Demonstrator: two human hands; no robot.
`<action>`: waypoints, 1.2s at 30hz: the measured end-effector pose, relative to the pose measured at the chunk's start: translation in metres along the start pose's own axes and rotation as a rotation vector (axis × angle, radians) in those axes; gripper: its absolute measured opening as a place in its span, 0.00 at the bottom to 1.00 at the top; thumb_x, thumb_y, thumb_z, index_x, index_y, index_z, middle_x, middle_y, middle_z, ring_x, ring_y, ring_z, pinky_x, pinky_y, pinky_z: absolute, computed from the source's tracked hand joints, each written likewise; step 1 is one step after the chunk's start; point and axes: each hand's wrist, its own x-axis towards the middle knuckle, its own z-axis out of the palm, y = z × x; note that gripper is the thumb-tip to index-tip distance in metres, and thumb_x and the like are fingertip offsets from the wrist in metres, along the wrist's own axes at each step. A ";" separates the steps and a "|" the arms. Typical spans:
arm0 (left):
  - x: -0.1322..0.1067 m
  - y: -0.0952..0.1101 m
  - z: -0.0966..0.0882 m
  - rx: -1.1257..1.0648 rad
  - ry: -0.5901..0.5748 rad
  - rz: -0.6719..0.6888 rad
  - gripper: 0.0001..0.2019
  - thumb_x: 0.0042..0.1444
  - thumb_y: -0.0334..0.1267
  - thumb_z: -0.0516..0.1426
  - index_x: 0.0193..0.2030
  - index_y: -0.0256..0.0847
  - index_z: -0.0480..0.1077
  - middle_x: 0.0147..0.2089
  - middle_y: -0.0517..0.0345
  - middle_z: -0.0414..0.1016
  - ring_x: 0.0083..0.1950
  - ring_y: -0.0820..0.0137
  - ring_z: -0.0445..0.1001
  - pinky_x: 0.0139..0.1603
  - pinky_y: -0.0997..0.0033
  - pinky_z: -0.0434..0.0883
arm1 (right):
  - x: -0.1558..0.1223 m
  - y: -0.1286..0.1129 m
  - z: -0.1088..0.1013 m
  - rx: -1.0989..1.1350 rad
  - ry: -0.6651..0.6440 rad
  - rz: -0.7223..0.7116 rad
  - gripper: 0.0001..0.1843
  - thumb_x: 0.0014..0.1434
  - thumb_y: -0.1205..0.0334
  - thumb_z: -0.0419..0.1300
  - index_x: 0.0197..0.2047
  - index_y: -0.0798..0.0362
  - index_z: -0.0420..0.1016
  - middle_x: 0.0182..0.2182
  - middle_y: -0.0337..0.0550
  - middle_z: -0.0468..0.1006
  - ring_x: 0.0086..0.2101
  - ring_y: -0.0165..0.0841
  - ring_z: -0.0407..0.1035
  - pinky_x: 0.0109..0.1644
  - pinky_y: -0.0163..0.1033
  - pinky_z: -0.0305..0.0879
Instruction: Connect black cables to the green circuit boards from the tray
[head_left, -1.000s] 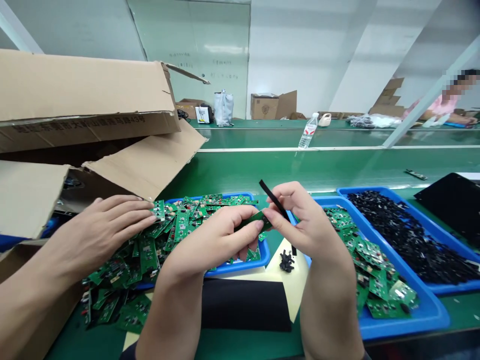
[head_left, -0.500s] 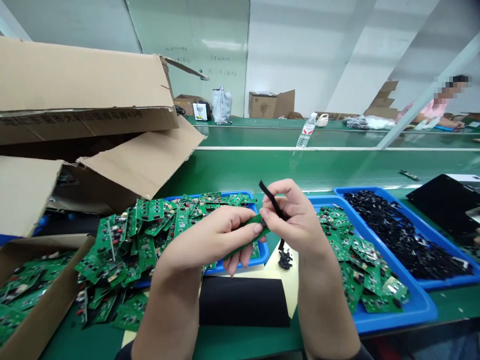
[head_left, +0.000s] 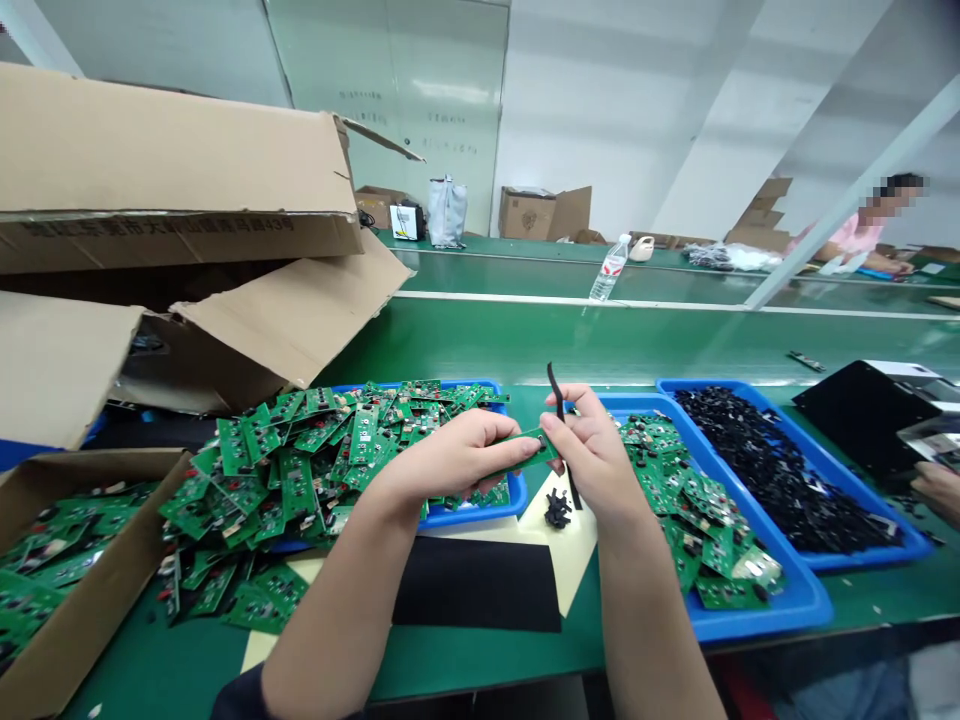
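Observation:
My left hand [head_left: 442, 462] and my right hand [head_left: 596, 455] meet above the table, and both pinch one small green circuit board [head_left: 529, 447] between their fingertips. My right hand also grips black tweezers [head_left: 559, 405], whose end sticks up past the fingers. Just below the hands a small clump of black parts [head_left: 556, 509] lies on a pale sheet [head_left: 574, 545]. A black mat [head_left: 480, 583] lies in front of me between my forearms.
A blue tray [head_left: 514, 490] heaped with green boards is at left, a blue tray [head_left: 795, 600] of boards and a blue tray [head_left: 911, 545] of black parts at right. Open cardboard boxes [head_left: 172, 190] stand left. Another person's hand [head_left: 937, 488] shows at the right edge.
Another person's hand that lay on the board pile at left has gone. My hands dropped slightly, still on the board, and the tweezers now stand more upright.

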 end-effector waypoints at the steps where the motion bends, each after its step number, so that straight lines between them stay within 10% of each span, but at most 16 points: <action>1: 0.000 -0.005 0.004 0.009 -0.001 0.028 0.19 0.57 0.52 0.52 0.24 0.38 0.60 0.16 0.66 0.59 0.16 0.80 0.56 0.15 0.80 0.53 | -0.004 0.004 0.000 0.016 0.008 0.023 0.13 0.58 0.55 0.57 0.41 0.48 0.56 0.15 0.24 0.59 0.13 0.21 0.54 0.16 0.26 0.50; 16: 0.005 -0.074 0.039 -0.027 -0.069 0.087 0.19 0.58 0.50 0.51 0.25 0.36 0.64 0.17 0.66 0.58 0.17 0.79 0.56 0.18 0.79 0.53 | -0.049 0.056 0.008 0.233 -0.013 0.206 0.22 0.53 0.45 0.60 0.38 0.49 0.54 0.12 0.20 0.53 0.12 0.19 0.44 0.16 0.26 0.41; 36: 0.004 -0.087 0.039 -0.232 -0.029 0.087 0.18 0.58 0.49 0.52 0.29 0.34 0.69 0.22 0.59 0.70 0.15 0.82 0.56 0.15 0.80 0.52 | -0.052 0.082 0.028 0.381 0.097 0.142 0.18 0.56 0.48 0.57 0.38 0.46 0.51 0.13 0.23 0.62 0.13 0.24 0.56 0.18 0.29 0.52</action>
